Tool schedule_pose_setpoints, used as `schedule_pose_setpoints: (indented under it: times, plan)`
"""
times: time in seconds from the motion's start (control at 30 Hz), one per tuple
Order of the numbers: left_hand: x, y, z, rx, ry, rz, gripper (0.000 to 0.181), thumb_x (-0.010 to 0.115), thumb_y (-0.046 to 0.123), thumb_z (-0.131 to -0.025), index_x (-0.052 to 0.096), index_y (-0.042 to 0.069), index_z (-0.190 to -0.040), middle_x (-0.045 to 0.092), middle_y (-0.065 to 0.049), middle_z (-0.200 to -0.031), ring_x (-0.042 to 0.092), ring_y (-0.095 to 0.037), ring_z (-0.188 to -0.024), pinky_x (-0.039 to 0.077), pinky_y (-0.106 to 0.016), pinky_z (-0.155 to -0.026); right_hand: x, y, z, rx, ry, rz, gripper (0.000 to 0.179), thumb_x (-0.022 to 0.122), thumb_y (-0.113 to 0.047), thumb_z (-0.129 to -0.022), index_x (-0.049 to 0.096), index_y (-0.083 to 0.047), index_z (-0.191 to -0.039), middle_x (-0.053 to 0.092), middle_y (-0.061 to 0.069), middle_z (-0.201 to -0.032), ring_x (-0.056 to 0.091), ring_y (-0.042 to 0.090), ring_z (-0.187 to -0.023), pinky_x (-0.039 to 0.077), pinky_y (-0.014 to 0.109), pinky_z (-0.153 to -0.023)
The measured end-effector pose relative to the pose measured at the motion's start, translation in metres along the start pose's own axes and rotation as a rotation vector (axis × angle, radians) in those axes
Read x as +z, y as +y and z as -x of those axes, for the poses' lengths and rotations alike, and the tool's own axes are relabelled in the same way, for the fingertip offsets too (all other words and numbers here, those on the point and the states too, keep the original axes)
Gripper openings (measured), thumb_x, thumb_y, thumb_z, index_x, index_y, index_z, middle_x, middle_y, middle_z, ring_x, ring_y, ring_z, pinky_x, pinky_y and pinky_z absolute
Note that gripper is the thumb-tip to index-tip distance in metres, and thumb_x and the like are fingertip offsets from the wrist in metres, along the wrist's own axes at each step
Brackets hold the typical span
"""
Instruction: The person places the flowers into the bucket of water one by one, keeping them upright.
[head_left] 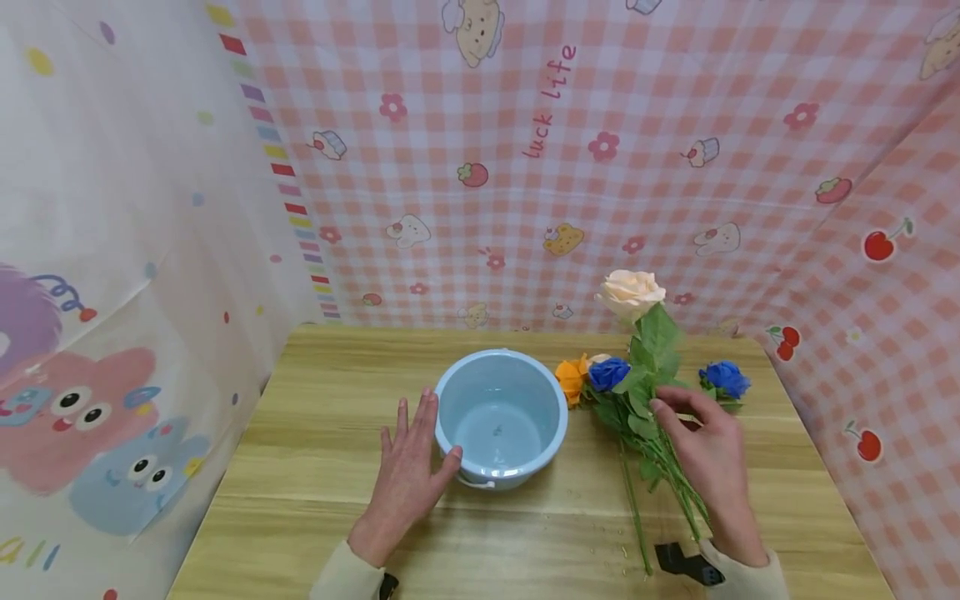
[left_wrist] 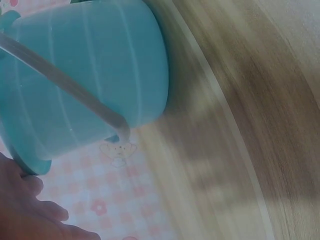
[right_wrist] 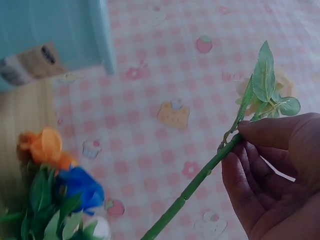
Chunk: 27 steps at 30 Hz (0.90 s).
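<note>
A light blue bucket with a thin handle stands on the wooden table. My left hand rests at its left rim with fingers straight, and the left wrist view catches those fingers beside the rim. In my right hand, thumb and fingers pinch the green stem of a cream rose, raised above the table to the right of the bucket. Below it lie an orange flower and a blue rose among leafy stems. Another blue rose sits farther right.
A black object shows by my right wrist. The wooden table meets a pink checked cloth at the back. Another printed cloth hangs on the left. Small specks lie near the stem ends.
</note>
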<state>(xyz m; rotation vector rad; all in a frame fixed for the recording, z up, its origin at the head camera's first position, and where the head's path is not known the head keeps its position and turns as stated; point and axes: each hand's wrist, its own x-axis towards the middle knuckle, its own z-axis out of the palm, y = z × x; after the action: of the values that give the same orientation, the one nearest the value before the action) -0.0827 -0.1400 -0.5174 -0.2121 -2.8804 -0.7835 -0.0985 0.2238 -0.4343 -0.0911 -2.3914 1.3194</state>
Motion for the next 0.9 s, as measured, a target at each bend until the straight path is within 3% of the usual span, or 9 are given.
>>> schedule_pose_setpoints:
  times: [0.27,0.6,0.9]
  plan:
    - [-0.001,0.001,-0.001,0.003,0.001,-0.017,0.087,0.06,0.048,-0.099,0.021,0.01,-0.166,0.019,-0.008,-0.171,0.013,-0.045,-0.156,0.014,-0.078,-0.115,0.013,-0.022,0.0,-0.035,0.004,-0.14,0.016,0.077,-0.004,-0.092,0.079,-0.003,-0.108,0.074,0.003,-0.102,0.066,-0.003,-0.087,0.052,0.009,-0.074]
    - [-0.004,0.003,-0.003,0.042,0.017,-0.048,0.085,0.062,0.045,-0.096,0.029,0.004,-0.162,0.021,-0.012,-0.171,0.016,-0.042,-0.156,0.019,-0.076,-0.115,0.027,-0.046,-0.003,-0.138,-0.061,-0.186,0.016,0.074,-0.006,-0.095,0.078,-0.004,-0.11,0.074,0.009,-0.105,0.066,0.002,-0.088,0.053,0.012,-0.075]
    - [-0.004,0.005,-0.008,0.058,-0.005,-0.051,0.089,0.056,0.045,-0.094,0.022,0.001,-0.164,0.017,-0.014,-0.172,0.015,-0.041,-0.157,0.022,-0.077,-0.114,0.04,-0.066,-0.008,-0.188,-0.09,-0.295,0.013,0.074,-0.003,-0.095,0.078,-0.002,-0.107,0.074,0.011,-0.102,0.068,0.007,-0.087,0.056,0.015,-0.075]
